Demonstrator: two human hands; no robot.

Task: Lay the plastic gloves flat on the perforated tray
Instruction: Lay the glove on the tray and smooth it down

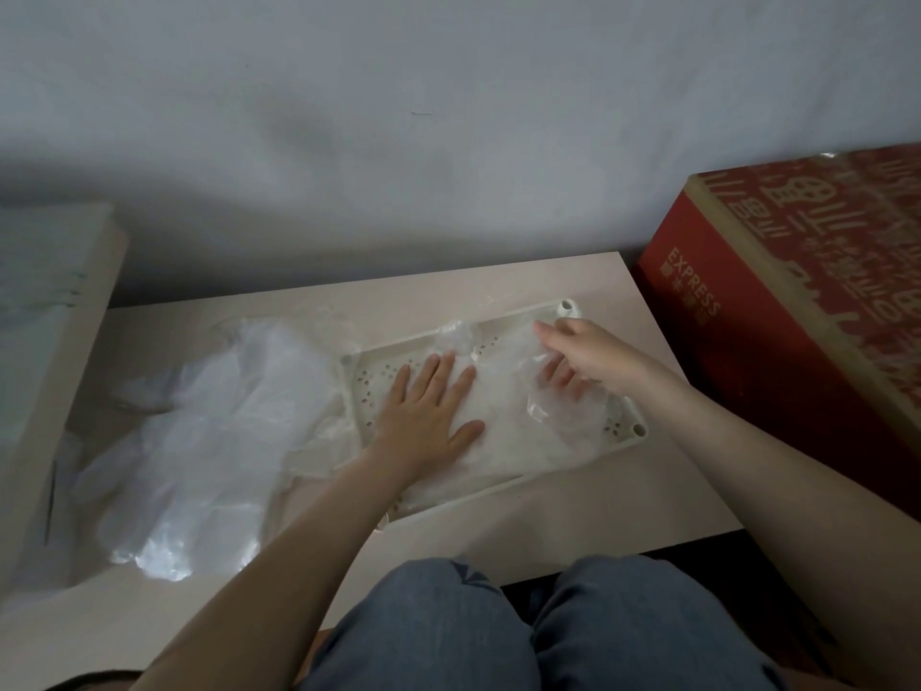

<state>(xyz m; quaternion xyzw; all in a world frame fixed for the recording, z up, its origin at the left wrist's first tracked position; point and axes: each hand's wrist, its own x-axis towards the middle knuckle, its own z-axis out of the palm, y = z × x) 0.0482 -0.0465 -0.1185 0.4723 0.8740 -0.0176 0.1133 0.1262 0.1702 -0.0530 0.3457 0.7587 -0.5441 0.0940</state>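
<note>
A cream perforated tray (351, 391) lies on the table, right of centre. Clear plastic gloves (508, 411) are spread over its middle and right part, still wrinkled at the right. My left hand (429, 408) rests flat on the gloves at the tray's left half, fingers straight and spread. My right hand (585, 354) is at the tray's far right, gripping a crumpled glove (558, 421); some of its fingers show through the clear film. A loose heap of more plastic gloves (209, 441) lies on the table left of the tray.
The pale table (573, 506) stands against a grey wall. A tall red cardboard box (777, 311) rises close to the table's right edge. A pale box (45, 316) stands at the left. My knees in jeans (523, 630) are at the front edge.
</note>
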